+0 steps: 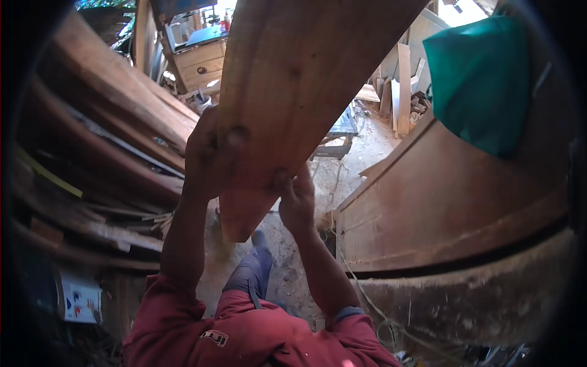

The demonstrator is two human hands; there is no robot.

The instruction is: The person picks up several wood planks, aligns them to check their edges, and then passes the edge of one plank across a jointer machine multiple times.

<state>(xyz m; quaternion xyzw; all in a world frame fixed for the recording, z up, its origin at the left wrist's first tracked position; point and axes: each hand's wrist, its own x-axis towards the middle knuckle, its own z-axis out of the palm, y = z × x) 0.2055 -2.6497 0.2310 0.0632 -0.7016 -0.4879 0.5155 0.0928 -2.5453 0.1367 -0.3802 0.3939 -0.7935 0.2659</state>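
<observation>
A wide, brown wooden board (281,79) rises in front of me, its narrower near end hanging above the floor and its far end running out of the top of the picture. My left hand (211,153) grips the board's left edge, thumb pressed on the face. Lower down on the right edge, my right hand (297,197) is closed round the board, its thumb also on the face. The fingers behind the board are hidden in both hands.
Long planks (122,79) are stacked along the left. At right stands a large wooden panel (428,196) with a green cloth (480,85) over it. A wooden drawer unit (200,64) and a dark low stand (342,125) are ahead. A thin cord (367,296) hangs at the right.
</observation>
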